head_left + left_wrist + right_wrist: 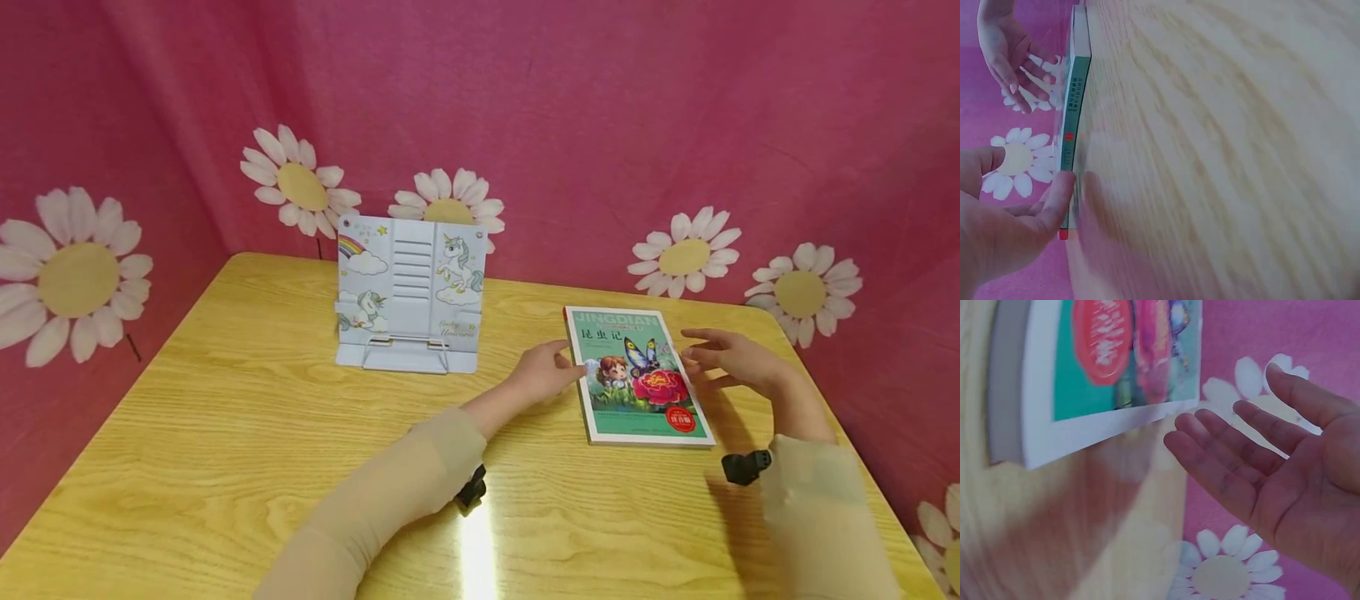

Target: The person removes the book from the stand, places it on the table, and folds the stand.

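Between the left hand (pixel 546 369) and right hand (pixel 738 360), 1 book (pixel 633 392) lies flat, not yet gripped or lifted. The left, fingers loose, seems to touch its spine; the right, relaxed, holds nothing just beside the opposite edge. Left of both, 1 upright stand (pixel 411 321) is well apart.

You can read "JINGDIAN" and "昆虫记" on the green-and-white rectangular paper book (pixel 637 375); left of it, "Baby Unicorn" on the white, unicorn-printed rectangular stand (pixel 411 279).
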A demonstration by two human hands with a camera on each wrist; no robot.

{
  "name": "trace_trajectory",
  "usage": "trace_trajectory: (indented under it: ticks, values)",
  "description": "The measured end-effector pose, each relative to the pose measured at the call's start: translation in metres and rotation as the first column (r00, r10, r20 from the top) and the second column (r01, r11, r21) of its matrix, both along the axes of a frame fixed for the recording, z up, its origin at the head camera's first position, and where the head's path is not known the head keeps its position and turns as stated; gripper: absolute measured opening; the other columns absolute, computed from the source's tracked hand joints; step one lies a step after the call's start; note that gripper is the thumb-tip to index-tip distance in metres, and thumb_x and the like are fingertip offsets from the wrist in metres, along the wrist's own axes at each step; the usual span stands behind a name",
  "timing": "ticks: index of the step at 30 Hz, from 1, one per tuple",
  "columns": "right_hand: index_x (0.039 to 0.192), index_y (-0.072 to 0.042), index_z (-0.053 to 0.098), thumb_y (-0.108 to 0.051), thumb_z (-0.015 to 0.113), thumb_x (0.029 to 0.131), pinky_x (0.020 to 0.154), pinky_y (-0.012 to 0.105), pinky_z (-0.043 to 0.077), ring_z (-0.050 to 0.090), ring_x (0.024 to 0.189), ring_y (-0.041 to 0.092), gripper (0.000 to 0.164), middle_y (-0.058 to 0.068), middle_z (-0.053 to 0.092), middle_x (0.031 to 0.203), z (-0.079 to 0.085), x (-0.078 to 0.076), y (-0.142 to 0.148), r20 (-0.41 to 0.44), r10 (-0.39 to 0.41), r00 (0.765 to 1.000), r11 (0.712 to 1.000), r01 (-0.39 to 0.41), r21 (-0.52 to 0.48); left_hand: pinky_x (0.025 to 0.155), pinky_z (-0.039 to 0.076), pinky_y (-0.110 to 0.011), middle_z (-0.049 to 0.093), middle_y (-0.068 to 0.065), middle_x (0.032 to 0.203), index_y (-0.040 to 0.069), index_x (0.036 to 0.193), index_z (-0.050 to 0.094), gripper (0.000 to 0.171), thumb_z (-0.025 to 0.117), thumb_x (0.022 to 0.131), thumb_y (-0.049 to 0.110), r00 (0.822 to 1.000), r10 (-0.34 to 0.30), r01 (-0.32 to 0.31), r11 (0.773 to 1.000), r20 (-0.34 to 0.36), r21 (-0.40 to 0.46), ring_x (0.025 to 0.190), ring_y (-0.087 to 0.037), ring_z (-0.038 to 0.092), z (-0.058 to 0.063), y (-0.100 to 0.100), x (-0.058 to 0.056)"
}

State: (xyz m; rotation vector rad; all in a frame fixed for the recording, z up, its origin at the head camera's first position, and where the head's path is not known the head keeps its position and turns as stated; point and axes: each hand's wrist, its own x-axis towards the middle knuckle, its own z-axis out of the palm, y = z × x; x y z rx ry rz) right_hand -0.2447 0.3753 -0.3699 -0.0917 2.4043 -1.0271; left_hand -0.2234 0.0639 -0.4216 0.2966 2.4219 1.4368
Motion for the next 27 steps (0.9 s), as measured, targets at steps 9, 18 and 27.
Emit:
trace_trajectory:
  ticks: [9,18,27]
  values:
    - [0.149,-0.004,0.021,-0.035,0.052,0.096,0.088,0.048,0.052,0.044,0.121,0.047,0.068,0.031,0.035,0.141,0.027,0.007,-0.017,-0.136,0.057,0.989,0.998,-0.056,0.005,0.083,0.052,-0.030,0.065,-0.006,0.111,0.010,0.141,0.044,0.055,0.058,0.093,0.034,0.994,-0.081,0.073,0.990,-0.069,-0.117,0.098,-0.018,0.062,0.019,-0.015,0.016]
    - [0.145,-0.003,0.031,-0.032,0.048,0.099,0.086,0.040,0.054,0.051,0.117,0.037,0.057,0.027,0.045,0.135,0.051,0.016,-0.044,-0.313,0.034,0.949,0.999,-0.027,0.024,0.086,0.051,-0.026,0.061,-0.008,0.126,0.012,0.144,0.040,0.057,0.058,0.094,0.032,0.974,-0.183,0.158,0.971,-0.132,-0.182,0.109,-0.021,0.061,0.046,-0.033,0.029]
    - [0.137,-0.004,0.045,-0.028,0.050,0.098,0.080,0.022,0.054,0.056,0.094,-0.005,0.046,0.020,0.052,0.129,0.064,0.030,-0.076,-0.463,-0.088,0.882,0.995,0.052,-0.091,0.085,0.051,-0.025,0.057,-0.006,0.131,0.015,0.145,0.038,0.057,0.058,0.094,0.032,0.949,-0.248,0.206,0.955,-0.193,-0.212,0.107,-0.017,0.060,0.069,-0.051,0.040]
